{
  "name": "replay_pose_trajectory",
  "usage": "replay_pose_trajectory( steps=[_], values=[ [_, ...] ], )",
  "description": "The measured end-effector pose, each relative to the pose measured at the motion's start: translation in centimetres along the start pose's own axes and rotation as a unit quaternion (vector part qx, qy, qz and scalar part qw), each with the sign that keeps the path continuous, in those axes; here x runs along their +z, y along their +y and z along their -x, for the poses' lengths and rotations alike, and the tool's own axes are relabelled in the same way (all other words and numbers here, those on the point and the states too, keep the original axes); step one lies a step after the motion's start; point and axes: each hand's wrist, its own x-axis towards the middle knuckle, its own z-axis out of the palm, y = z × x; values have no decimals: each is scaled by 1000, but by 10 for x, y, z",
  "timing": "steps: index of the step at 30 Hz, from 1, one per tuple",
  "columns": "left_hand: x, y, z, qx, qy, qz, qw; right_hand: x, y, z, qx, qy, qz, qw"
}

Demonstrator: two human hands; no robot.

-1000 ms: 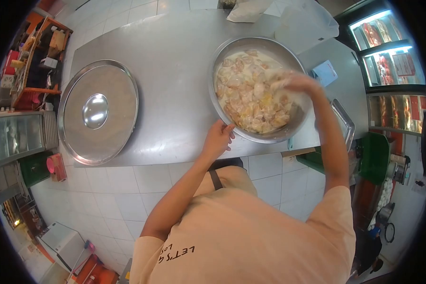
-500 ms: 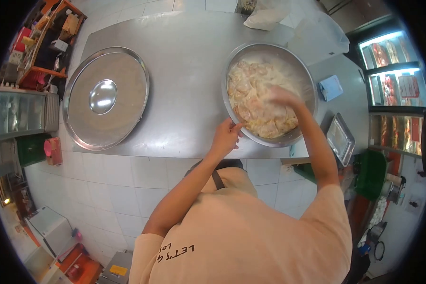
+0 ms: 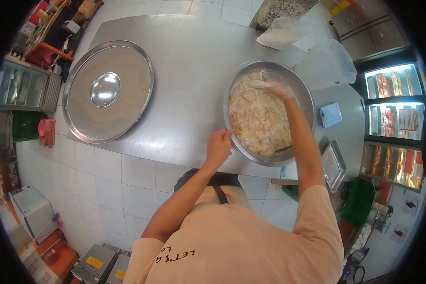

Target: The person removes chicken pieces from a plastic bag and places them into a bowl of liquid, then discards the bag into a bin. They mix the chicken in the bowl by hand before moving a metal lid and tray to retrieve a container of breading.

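A wide steel bowl [image 3: 309, 106] stands on the right part of the metal table, filled with pale pieces of raw meat [image 3: 260, 118], perhaps chicken, in a wet whitish coating. My left hand [image 3: 219, 147] is closed on the bowl's near left rim, thumb and fingers at its edge. Inside the bowl, toward its far side, my right hand [image 3: 278, 89] is down among the pieces. Whitish coating and the meat blend with its fingers, so their grip cannot be made out.
A large round steel lid [image 3: 87, 113] lies at the table's left. Right of the bowl are a clear plastic tub [image 3: 322, 66], a small light-blue box [image 3: 331, 115] and a metal tray [image 3: 333, 165]. A bag of white powder [image 3: 279, 34] sits at the far edge.
My right hand has moved from the middle of the bowl to its far side, and the pieces lie differently. My left hand stays at the rim. The camera view has shifted.
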Motion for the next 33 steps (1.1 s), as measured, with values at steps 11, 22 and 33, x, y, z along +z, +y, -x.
replay_pose_trajectory(
  steps=[11, 22, 33],
  values=[
    [-23, 16, -28, 13, 98, -89, 991, 22, -54, -11, -192, -239, 31, 951],
    [-1, 16, -8, 24, 157, -28, 987, -73, -47, 157, -315, -233, 152, 907],
    [24, -3, 29, 42, 170, -28, 984, 9, -137, 43, -218, -239, 168, 931]
  ],
)
